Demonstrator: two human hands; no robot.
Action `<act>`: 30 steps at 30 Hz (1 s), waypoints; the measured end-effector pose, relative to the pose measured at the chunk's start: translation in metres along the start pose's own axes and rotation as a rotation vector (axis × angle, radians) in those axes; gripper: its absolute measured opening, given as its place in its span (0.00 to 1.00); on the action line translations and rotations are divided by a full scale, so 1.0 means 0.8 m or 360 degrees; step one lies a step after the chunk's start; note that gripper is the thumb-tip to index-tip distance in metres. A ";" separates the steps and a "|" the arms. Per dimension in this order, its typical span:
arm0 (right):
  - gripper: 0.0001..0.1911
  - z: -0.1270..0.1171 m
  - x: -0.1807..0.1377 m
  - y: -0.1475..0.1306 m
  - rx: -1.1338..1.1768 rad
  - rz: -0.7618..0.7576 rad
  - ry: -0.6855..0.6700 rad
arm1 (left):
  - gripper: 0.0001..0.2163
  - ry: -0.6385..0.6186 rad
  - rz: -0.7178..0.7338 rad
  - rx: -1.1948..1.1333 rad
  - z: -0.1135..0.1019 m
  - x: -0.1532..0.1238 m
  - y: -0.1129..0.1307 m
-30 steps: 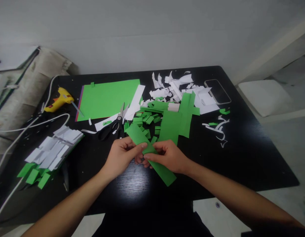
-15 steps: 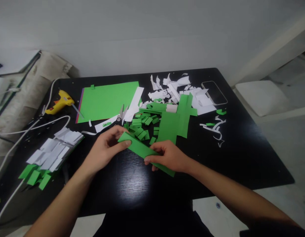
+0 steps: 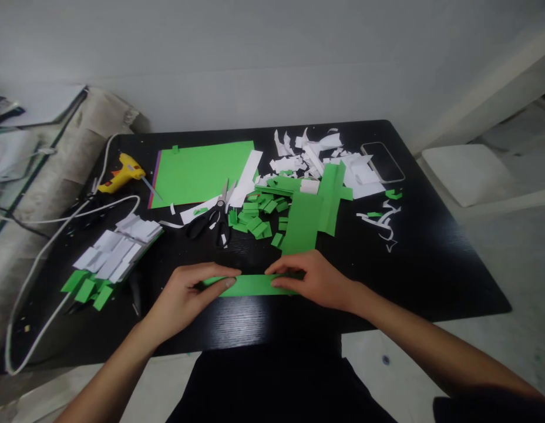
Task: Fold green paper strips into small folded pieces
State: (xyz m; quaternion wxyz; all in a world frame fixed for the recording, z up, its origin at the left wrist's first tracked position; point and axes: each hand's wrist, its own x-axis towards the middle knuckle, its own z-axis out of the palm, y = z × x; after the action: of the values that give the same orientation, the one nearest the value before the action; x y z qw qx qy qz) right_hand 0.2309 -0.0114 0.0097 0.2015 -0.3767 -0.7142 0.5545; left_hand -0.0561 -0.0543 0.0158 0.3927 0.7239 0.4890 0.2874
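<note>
A long green paper strip [image 3: 251,285] lies flat and level on the black table [image 3: 431,264] near its front edge. My left hand [image 3: 191,291] pinches the strip's left end between thumb and fingers. My right hand [image 3: 314,280] presses down on its right end, fingers closed over the paper. Just behind the strip lie black-handled scissors [image 3: 213,220], a heap of small green paper pieces [image 3: 257,214] and wider green strips [image 3: 314,211].
A green sheet [image 3: 202,170] lies at the back, white scraps [image 3: 325,158] and a phone [image 3: 382,161] at the back right. A yellow glue gun [image 3: 120,173] with white cable [image 3: 56,229] and a stack of white and green strips [image 3: 116,252] sit left.
The green strip was held tilted above the table in both hands; it now lies flat and level on the table. My left hand slid out to its left end.
</note>
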 end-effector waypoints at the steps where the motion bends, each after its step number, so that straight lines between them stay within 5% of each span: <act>1: 0.07 0.000 -0.003 0.002 -0.0063 -0.0066 0.0048 | 0.06 0.0008 0.0027 -0.0007 0.002 -0.004 -0.002; 10: 0.06 0.030 -0.028 0.021 -0.0753 -0.0857 0.0498 | 0.12 0.0253 0.0686 0.0486 0.015 -0.030 -0.013; 30: 0.12 0.105 -0.121 0.034 -0.1012 -0.0835 0.0575 | 0.16 0.0232 0.0625 0.0687 0.085 -0.129 -0.011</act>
State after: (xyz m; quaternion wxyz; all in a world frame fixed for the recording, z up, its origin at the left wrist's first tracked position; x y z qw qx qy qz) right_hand 0.2416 -0.1359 -0.0291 0.3309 -0.3167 -0.8739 0.1629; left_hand -0.0425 -0.1680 -0.0306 0.1305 0.8489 0.4164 0.2984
